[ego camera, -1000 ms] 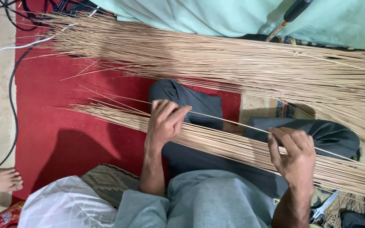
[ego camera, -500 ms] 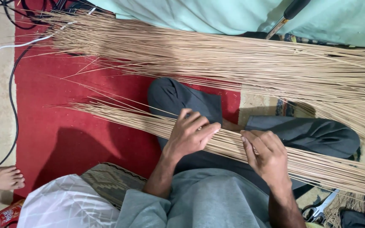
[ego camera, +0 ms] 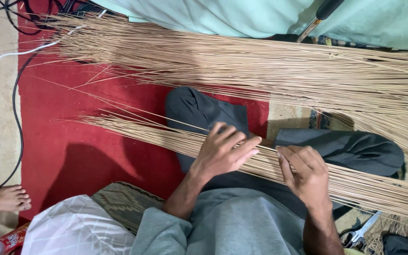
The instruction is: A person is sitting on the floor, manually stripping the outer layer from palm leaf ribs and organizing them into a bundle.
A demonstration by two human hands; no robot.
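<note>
Nearest, a white quilted cushion (ego camera: pixel 74 231) with a plump, faceted surface sits beside a woven mat (ego camera: pixel 123 203) with a dull diamond pattern, and a soft grey shirt covers the person's front. Just beyond, the left hand (ego camera: pixel 223 153) lies palm down on a thin bundle of sticks (ego camera: pixel 166 137), fingers spread flat across the stiff, straw-coloured stems without closing round them. The right hand (ego camera: pixel 308 177) is close beside it, not touching it, thumb and fingers pinched on a few stems of the same bundle. The bundle lies slantwise over the dark trousered leg (ego camera: pixel 204 111), its fine tips fanning loose onto the smooth red carpet (ego camera: pixel 72 156). Metal scissors (ego camera: pixel 360 233) lie low at the right, partly hidden. A bare foot (ego camera: pixel 5 199) of someone else rests at the left edge. Farther off, a much thicker sheaf of sticks (ego camera: pixel 242 61) spans the floor, with black cables (ego camera: pixel 17 113) curling past and pale green cloth (ego camera: pixel 223 16) behind
</note>
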